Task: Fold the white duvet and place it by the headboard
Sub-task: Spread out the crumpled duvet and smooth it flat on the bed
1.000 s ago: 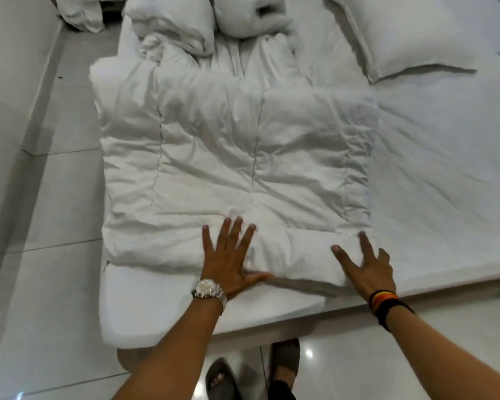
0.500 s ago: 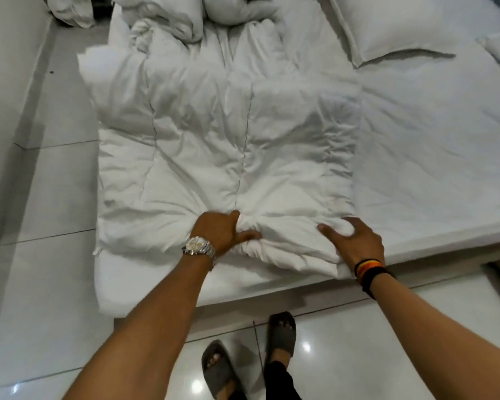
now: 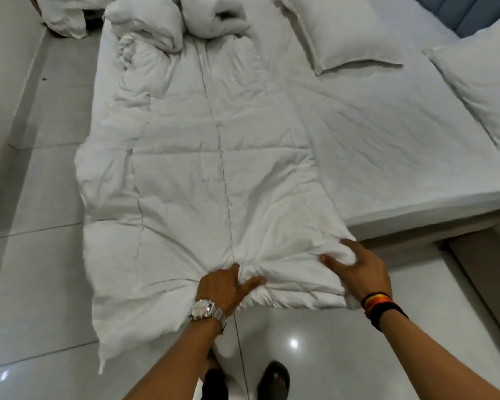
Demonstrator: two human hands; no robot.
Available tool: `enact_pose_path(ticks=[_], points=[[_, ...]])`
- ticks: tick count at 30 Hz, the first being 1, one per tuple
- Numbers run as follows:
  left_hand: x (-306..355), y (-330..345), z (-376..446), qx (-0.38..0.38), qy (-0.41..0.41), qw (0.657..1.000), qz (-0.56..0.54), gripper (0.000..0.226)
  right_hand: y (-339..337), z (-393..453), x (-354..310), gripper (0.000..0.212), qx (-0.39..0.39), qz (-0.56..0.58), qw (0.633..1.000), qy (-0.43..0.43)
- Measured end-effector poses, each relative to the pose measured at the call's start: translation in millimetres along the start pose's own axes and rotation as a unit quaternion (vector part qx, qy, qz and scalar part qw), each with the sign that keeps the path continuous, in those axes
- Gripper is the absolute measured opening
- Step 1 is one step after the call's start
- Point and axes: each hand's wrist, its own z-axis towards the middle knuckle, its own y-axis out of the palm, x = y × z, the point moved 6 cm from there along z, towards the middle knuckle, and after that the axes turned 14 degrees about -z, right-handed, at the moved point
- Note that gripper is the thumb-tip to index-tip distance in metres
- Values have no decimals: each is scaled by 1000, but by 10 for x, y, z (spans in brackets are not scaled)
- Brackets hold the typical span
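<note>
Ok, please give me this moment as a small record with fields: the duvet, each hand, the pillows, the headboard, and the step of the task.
duvet: white quilted duvet, spread on the bed, near edge pulled past the mattress edge
left hand: left hand, with metal wristwatch, gripping the near edge
right hand: right hand, with dark wristbands, gripping the near corner
pillows: two white pillows at upper right
headboard: blue padded headboard, top right
step: folding not finished

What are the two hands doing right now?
Left hand: closed, gripping the duvet at its near edge.
Right hand: closed, gripping the duvet's near corner.
</note>
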Motion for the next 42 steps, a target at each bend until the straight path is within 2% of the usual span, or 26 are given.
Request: enact_pose_path(ticks=[4, 7, 12, 17, 20, 24, 27, 29, 33, 36, 42], points=[[277, 469, -497, -35, -13, 998, -55, 82, 21, -374, 708, 78, -22, -16, 999, 34], [448, 684, -789, -34, -10, 998, -45, 82, 57, -590, 1063, 80, -36, -20, 998, 57], [440, 608, -813, -21, -14, 998, -51, 74, 85, -575, 1058, 76, -25, -10, 999, 39], [445, 650, -926, 12, -4, 1000, -22, 104, 241, -695, 1134, 77, -46, -6, 998, 44], [390, 736, -942, -4, -10, 1000, -6, 110, 310, -705, 1167, 78, -58, -22, 997, 42], [262, 836, -897, -16, -10, 1000, -16, 97, 394, -608, 1152, 88, -77, -86, 992, 46], [62, 819, -863, 12, -24, 999, -34, 84, 475, -534, 1085, 111, -87, -113, 988, 59], [-79, 694, -775, 56, -41, 995, -68, 80, 504, -461, 975, 116, -59, -108, 991, 50], [-465, 257, -487, 155, -68, 978, -124, 77, 649, -306, 407, 99, -52, -46, 998, -6], [-875, -146, -252, 209, -101, 966, -115, 70, 791, -131, -271, 96, -47, -13, 997, -55], [-1563, -753, 228, 295, -121, 942, -105, 61, 1154, 276, -1694, 85, -26, -35, 988, -151]])
